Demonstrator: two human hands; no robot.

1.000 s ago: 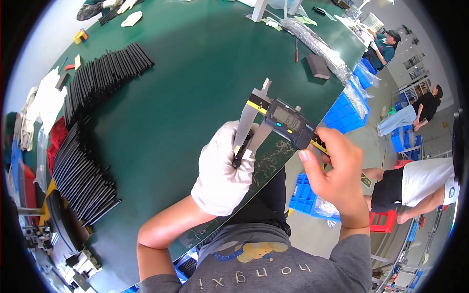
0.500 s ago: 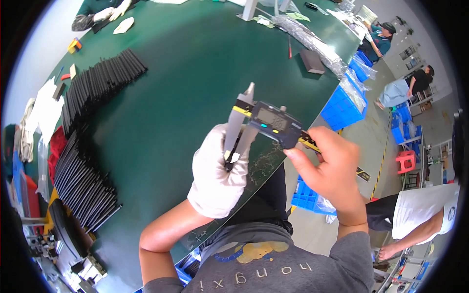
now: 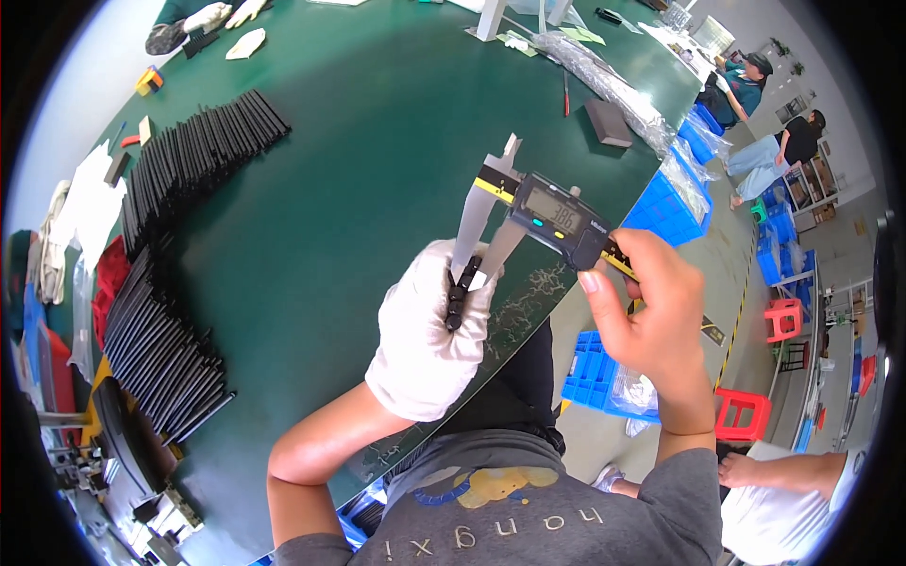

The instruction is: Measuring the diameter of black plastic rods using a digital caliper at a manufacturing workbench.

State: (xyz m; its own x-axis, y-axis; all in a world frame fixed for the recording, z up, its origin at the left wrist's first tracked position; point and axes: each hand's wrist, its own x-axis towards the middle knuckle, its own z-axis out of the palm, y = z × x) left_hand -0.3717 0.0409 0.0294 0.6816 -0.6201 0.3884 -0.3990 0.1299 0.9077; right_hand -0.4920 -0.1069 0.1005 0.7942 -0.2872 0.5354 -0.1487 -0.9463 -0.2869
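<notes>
My left hand, in a white glove, is closed around several thin black rods whose ends show in a row between thumb and fingers. My bare right hand grips a digital caliper by its beam, the thumb under the display housing. The caliper is tilted, its long jaws pointing down toward the gloved hand. Their tips reach the uppermost rod ends and seem to lie on either side of them; the exact contact is too small to tell.
Black rods lie in a long curved pile on the green table. A dark block and wrapped lengths lie at the far right. Blue crates stand beyond the table edge. Other people are around; a coworker's gloved hands are far left.
The caliper and my right hand have moved slightly up and right. More rod ends now show in my left hand. At right, a nearby person has shifted and a red stool is uncovered.
</notes>
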